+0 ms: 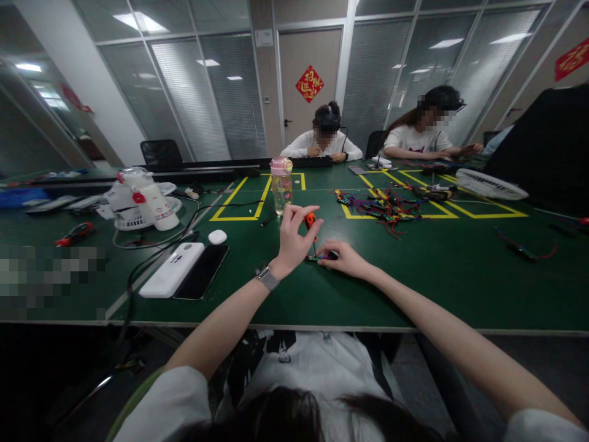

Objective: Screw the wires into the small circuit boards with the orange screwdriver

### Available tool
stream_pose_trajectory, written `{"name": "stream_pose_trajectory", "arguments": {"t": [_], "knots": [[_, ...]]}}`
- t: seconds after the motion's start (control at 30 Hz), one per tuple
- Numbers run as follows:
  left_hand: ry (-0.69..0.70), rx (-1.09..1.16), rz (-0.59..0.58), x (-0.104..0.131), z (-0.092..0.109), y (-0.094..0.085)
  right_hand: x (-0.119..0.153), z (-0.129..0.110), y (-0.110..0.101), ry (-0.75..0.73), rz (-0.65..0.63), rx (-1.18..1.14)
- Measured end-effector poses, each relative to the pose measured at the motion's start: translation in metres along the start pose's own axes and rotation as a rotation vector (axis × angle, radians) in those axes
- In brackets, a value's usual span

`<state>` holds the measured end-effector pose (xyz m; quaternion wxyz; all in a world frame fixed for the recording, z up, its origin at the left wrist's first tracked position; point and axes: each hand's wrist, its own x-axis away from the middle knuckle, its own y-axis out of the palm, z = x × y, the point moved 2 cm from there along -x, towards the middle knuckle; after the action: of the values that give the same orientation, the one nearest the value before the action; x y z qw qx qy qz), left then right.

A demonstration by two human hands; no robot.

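Observation:
My left hand (296,239), with a watch on its wrist, is raised above the table, thumb and fingers curled round the handle of a small orange and black screwdriver (311,220). The shaft points down, its tip at a small green circuit board (313,258). Low on the table, my right hand (345,258) pinches the board's right side between thumb and fingers. Part of the board is hidden under those fingers, along with a dark piece beside it.
A water bottle (281,187) stands just beyond my left hand. Left lie a white power bank (172,270), a black phone (202,272) and cables. A tangle of wired boards (381,204) sits at the back right. Two people sit across the table.

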<state>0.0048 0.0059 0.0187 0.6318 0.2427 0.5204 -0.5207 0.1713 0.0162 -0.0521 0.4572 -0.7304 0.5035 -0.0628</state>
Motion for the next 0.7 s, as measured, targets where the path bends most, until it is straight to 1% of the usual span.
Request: {"name": "stream_pose_trajectory", "arguments": {"t": [0.07,0.27,0.37,0.53,0.7], "knots": [[-0.001,-0.005,-0.002,0.0005,0.0008,-0.0005,0.0001,-0.0002,-0.0004,-0.002,-0.002,-0.004],[-0.030,0.083,-0.069,0.0016,0.0014,0.0002,0.0002,-0.0017,-0.0007,-0.007,-0.001,-0.010],[-0.037,0.104,-0.058,0.0012,0.0000,0.0008,0.0001,-0.0025,-0.0009,-0.005,-0.001,0.001],[0.000,0.027,-0.030,0.0003,0.0014,0.0005,0.0003,-0.0023,-0.0011,-0.001,0.001,-0.006],[-0.041,0.038,-0.057,0.0008,0.0015,-0.0001,0.0002,-0.0019,-0.0011,-0.005,-0.001,-0.005]]}}
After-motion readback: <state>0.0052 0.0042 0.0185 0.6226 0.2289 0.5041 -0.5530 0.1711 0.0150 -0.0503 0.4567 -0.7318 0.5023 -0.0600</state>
